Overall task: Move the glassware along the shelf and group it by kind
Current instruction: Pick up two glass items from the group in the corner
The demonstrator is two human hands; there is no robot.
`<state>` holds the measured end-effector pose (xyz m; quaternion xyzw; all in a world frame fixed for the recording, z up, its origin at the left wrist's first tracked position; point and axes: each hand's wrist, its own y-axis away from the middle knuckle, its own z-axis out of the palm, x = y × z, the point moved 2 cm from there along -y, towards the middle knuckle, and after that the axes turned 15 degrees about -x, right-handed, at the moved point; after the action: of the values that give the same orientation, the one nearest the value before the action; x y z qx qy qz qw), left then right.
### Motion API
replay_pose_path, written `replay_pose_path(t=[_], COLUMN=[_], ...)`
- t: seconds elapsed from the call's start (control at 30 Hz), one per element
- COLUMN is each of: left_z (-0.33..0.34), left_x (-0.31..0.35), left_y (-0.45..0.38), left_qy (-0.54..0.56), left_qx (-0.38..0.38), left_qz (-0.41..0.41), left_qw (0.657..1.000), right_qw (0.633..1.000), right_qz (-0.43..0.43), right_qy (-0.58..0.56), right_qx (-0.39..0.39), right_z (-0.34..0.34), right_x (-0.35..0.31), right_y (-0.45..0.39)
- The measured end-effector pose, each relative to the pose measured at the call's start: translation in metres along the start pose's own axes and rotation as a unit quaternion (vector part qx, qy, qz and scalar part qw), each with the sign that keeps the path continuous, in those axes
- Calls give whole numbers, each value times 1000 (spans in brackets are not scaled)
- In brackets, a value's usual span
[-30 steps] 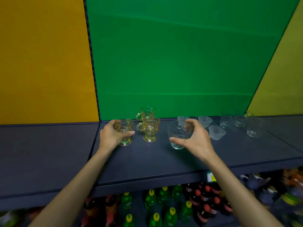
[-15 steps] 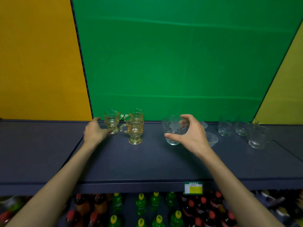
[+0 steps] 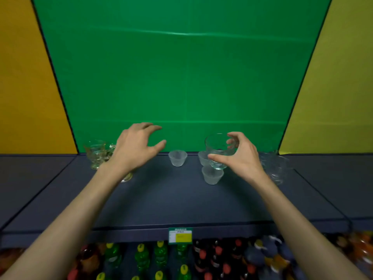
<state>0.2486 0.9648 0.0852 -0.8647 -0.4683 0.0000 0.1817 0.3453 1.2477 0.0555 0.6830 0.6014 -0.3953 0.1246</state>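
Note:
My right hand (image 3: 241,158) grips a clear footed glass bowl (image 3: 217,149), thumb on its near side and fingers round the far rim, lifted just above the dark shelf (image 3: 171,201). Three small frosted cups stand below and beside it: one (image 3: 177,158) at the centre, one (image 3: 202,158) behind the bowl, one (image 3: 212,174) in front. My left hand (image 3: 137,147) hovers empty with fingers spread, above and right of the amber handled mugs (image 3: 96,153), which it partly hides. Clear glasses (image 3: 275,166) stand blurred at the right.
Green backdrop panel (image 3: 181,77) rises directly behind the shelf, with yellow panels on both sides. A price tag (image 3: 180,236) hangs on the shelf's front edge. Bottles (image 3: 141,259) with yellow and red caps fill the level below.
My left hand has let go of the amber mug and moved up and right, empty. My right hand has carried the clear footed bowl rightward over the frosted cups. The view shifted right.

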Motion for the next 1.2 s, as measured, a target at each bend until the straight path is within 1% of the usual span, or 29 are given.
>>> replay_pose_path(t=[0.13,0.33,0.6,0.73,0.8,0.9,1.07,1.13,1.2], left_z=[25,64,85,84,82,77,62,53,41], left_x=[55,104,122,122,122,119,98,84,68], left_y=[-8,-4,3,5,6,9,27,37,49], left_qy=[-30,-61,-67,-59,-50,-46,-50,-48,-51], left_qx=[-58,-116,-142,-134,-124,-113,-99,-92,-84], left_qz=[27,33,8,-3,-8,-9,-25,-32,-43], left_qw=[997,991,988,989,991,992,994,994,994], right_qw=[999,996,994,992,990,988,979,972,970], right_qz=[25,80,104,118,119,89,-40,-83,-108], right_qy=[24,27,23,20,27,86,182,204,198], right_qx=[-2,-4,-33,-46,-68,-95,-83,-78,-86], right_z=[-23,-25,-14,-10,-10,-11,0,11,27], right_x=[38,91,118,126,125,113,61,36,7], right_y=[4,5,-1,-1,-1,-5,-5,-4,-1])
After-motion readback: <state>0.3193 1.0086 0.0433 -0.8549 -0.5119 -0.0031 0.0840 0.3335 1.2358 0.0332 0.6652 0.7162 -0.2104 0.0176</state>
